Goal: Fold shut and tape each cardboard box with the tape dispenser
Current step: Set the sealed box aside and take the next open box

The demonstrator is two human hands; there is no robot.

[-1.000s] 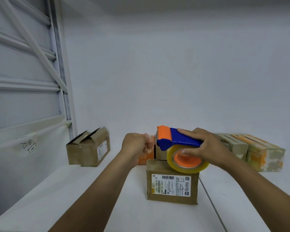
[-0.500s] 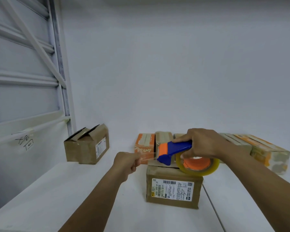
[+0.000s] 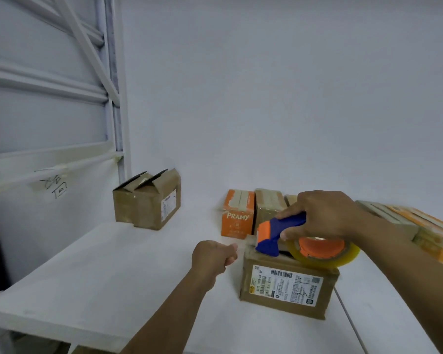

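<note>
Fingers (image 3: 296, 206) of right hand (image 3: 325, 215) wrap tape dispenser (image 3: 269, 238) handle atop labelled box (image 3: 287, 290); left hand (image 3: 212, 256) pinches tape end (image 3: 244, 242) beside it.

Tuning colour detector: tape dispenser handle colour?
The tape dispenser handle is blue, clearest in the head view.

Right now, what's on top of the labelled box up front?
The tape dispenser, gripped by the right hand, rests on top of the labelled box. The left hand pinches the tape end beside it. What lies under the dispenser is hidden.
</note>
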